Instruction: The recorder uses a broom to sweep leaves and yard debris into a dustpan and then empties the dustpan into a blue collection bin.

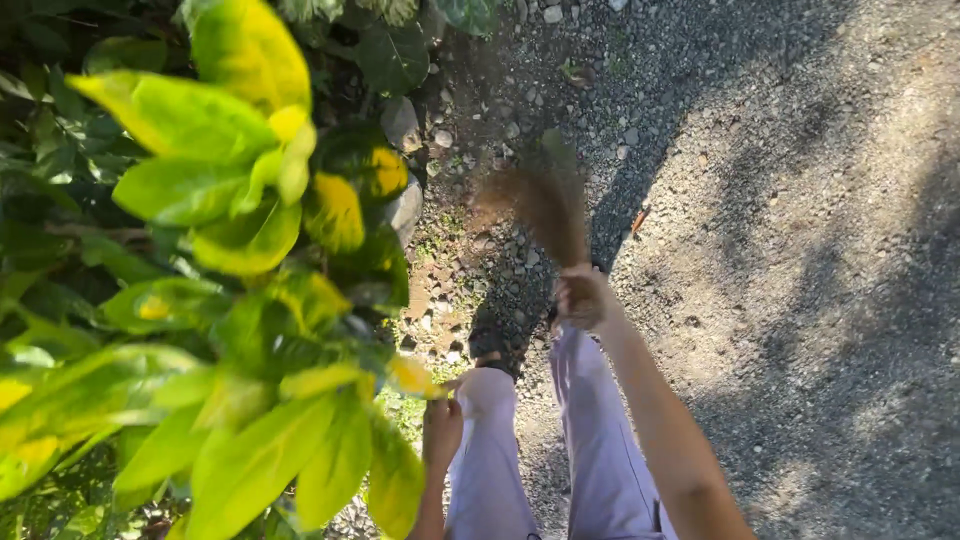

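Gravel ground (800, 250) filled the right and far parts of the view, crossed by broad shadows. A shrub with large yellow-green leaves (220, 300) occupied the whole left side, its near leaves overlapping the person's left leg. Grey stones (402, 125) lay along the shrub's edge, far from the viewer. The person's legs, in pale lilac trousers (600, 450), extended from the near edge toward the centre, ending in dark sandals (490, 345). The right hand (585, 300) was clenched around the top of a brown hand broom (545, 205), whose bristles pointed away toward the stony strip beside the shrub and appeared blurred. The left hand (442, 428) hung beside the left leg, touching or just beside a yellow leaf tip (415, 378); whether it grasped the leaf could not be determined.
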